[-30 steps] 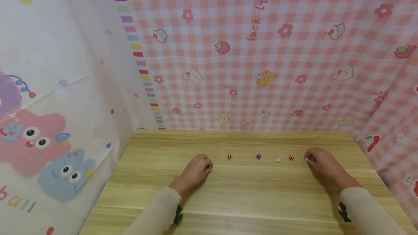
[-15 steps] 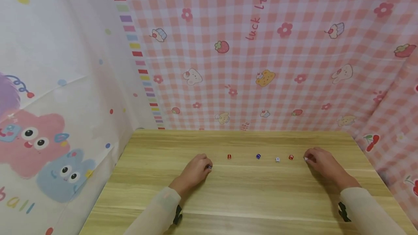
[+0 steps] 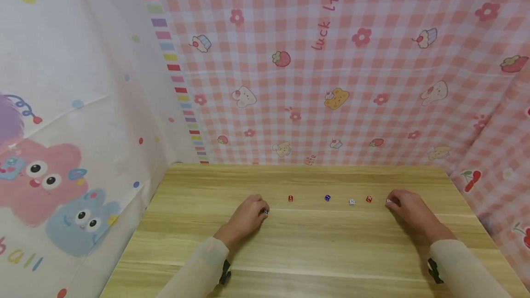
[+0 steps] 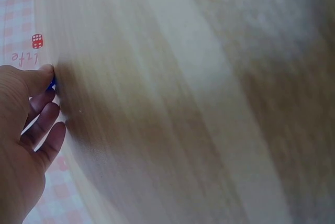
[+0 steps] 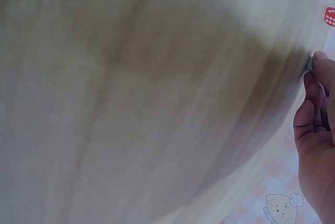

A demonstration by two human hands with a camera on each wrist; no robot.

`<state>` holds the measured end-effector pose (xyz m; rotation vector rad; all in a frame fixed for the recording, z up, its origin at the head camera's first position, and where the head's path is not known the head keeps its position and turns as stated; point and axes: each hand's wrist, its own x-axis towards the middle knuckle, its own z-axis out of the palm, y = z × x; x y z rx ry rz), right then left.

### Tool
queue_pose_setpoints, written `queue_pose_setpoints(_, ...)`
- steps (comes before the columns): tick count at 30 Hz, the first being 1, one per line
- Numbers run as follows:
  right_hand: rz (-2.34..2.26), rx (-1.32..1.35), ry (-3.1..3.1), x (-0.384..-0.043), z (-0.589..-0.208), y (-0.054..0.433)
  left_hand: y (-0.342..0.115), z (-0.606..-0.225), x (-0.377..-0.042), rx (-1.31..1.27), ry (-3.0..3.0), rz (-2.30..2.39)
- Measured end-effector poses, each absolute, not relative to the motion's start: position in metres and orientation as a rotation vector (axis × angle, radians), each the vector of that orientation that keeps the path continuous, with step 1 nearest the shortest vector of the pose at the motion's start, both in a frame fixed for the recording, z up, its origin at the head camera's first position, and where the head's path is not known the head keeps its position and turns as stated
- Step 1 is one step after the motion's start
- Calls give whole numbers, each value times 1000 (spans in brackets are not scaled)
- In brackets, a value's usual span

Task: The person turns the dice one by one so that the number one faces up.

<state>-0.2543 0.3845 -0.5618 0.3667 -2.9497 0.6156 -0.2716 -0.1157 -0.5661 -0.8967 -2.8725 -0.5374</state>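
My left hand (image 3: 247,215) pinches a blue die (image 4: 52,84) between thumb and forefinger at the left end of a loose row of dice. At the row's right end, my right hand (image 3: 407,207) pinches a white die (image 3: 388,201), mostly covered by the fingertips. Between the hands lie a red die (image 3: 290,198), a blue die (image 3: 327,198), a white die (image 3: 352,202) and a second red die (image 3: 369,199). In the right wrist view, a red die (image 5: 330,17) sits just beyond the right thumb.
The wooden table (image 3: 314,247) carries the dice toward its far side. Behind it hangs a pink checked cloth (image 3: 306,77), and a white patterned cloth (image 3: 103,118) hangs at the left. Both forearms wear light sleeves with dark wrist straps.
Both hands stay in place with their dice, and the row of dice lies as before. Only the head view has shifted very slightly.
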Motion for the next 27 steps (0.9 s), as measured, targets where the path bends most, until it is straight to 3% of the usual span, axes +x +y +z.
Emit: queue_pose_setpoints(27, 454, 552, -2888, -259, -553, 386, -117, -567, -271, -898, -2863, -532)
